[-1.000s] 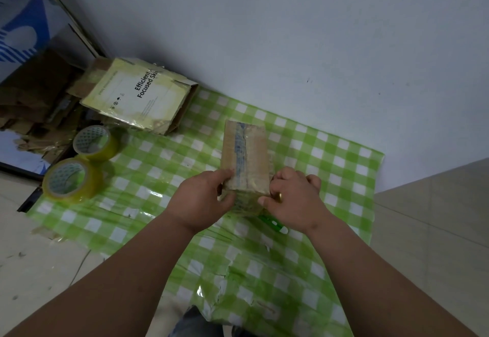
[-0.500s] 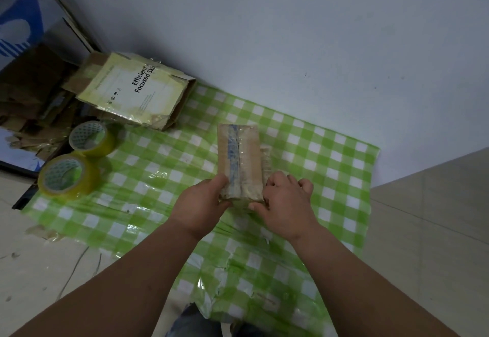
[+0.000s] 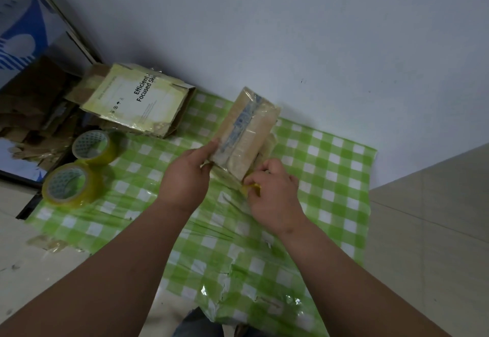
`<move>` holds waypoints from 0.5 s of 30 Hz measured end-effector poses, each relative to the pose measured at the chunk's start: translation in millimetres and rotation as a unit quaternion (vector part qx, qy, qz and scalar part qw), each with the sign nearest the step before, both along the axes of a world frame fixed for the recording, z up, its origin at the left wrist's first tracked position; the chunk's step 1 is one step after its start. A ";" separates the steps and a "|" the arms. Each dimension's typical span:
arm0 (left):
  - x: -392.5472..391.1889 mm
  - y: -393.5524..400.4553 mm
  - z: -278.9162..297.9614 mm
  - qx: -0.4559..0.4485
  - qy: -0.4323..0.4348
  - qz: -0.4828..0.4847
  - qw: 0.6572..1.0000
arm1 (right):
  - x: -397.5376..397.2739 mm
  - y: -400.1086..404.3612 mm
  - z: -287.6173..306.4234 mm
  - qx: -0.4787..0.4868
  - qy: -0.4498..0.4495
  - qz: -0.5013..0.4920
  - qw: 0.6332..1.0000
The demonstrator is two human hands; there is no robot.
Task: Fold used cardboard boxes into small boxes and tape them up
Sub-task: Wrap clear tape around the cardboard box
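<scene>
From my feed the small box (image 3: 244, 135) looks glossy with tape, blue strip lengthwise; long axis tilts away toward the wall. Left hand (image 3: 185, 178) grips its near end; right hand (image 3: 274, 195) pinches something yellow.

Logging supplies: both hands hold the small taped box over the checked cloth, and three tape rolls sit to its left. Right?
Not quite. The head view shows two tape rolls, not three, left of the small taped box. Both the left hand and right hand hold it over the checked cloth.

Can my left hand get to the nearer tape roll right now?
Probably yes: nothing lies between the left hand and the nearer tape roll, but it grips the small box, so let go first.
</scene>
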State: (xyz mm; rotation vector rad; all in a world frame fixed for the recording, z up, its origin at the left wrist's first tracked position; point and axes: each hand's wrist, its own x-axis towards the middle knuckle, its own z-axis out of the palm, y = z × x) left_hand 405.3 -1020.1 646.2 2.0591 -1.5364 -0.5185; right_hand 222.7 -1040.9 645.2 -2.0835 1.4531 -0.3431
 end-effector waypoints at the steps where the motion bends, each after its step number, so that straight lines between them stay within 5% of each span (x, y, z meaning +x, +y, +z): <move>1: 2.7 -4.7 2.3 0.021 0.023 0.010 0.999 | 4.5 1.5 0.5 0.027 -0.007 -0.004 1.000; 4: 6.7 -13.5 -1.2 0.095 0.112 0.003 0.989 | 15.2 7.1 -8.3 0.108 -0.041 -0.025 0.993; 11: 5.0 -17.9 -22.9 0.190 0.078 -0.031 0.978 | 10.5 13.6 -30.0 0.229 -0.144 -0.153 0.950; 15: 6.8 -14.1 -33.8 0.201 0.062 -0.056 0.976 | 10.1 17.7 -37.3 0.285 -0.108 -0.128 0.944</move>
